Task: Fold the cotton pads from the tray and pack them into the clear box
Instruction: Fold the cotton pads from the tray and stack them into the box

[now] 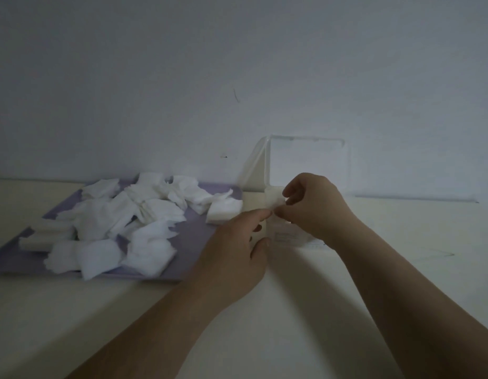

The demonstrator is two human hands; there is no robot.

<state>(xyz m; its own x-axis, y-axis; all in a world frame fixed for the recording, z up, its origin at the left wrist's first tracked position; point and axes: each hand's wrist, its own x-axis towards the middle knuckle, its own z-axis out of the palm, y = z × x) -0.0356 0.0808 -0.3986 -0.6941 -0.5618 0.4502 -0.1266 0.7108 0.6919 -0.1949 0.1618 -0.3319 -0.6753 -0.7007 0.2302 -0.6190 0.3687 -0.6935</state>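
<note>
Just right of the frame's centre, the right hand (314, 203) pinches a small white cotton pad (273, 200) between thumb and curled fingers, holding it above the clear box (288, 237). The box's lid (308, 165) stands upright against the wall. The left hand (237, 250) reaches in from below, its forefinger stretched out to touch the pad's lower edge, thumb apart, gripping nothing. At left centre, a lilac tray (193, 242) on the pale tabletop (305, 310) carries a loose heap of cotton pads (122, 214).
</note>
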